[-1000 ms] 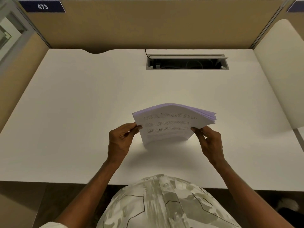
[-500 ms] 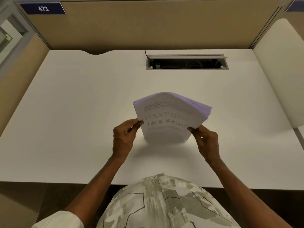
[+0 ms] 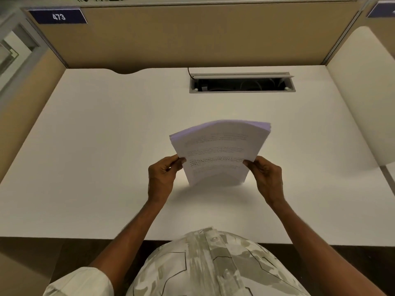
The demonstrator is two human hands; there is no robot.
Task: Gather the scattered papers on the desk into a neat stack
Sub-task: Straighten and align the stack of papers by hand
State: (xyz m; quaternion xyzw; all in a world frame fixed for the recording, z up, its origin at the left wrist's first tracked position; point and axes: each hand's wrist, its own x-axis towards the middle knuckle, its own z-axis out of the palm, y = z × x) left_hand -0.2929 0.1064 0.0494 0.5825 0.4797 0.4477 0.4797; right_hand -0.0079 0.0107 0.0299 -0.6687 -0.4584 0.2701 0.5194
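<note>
A stack of white printed papers [image 3: 220, 150] stands nearly upright on its lower edge on the white desk [image 3: 96, 157], bowed toward me with the top edges fanned slightly. My left hand [image 3: 162, 178] pinches the stack's left side. My right hand [image 3: 266, 178] pinches its right side. No loose sheets lie elsewhere on the desk.
An open cable tray slot [image 3: 242, 83] with a black cord sits at the back of the desk. Tan partition walls [image 3: 192, 37] enclose the desk on three sides, one with a "473" label [image 3: 58, 17]. A white panel [image 3: 363, 92] stands at the right.
The stack has tipped up from a flatter tilt to nearly upright on its lower edge. Both hands kept their grip on its sides.
</note>
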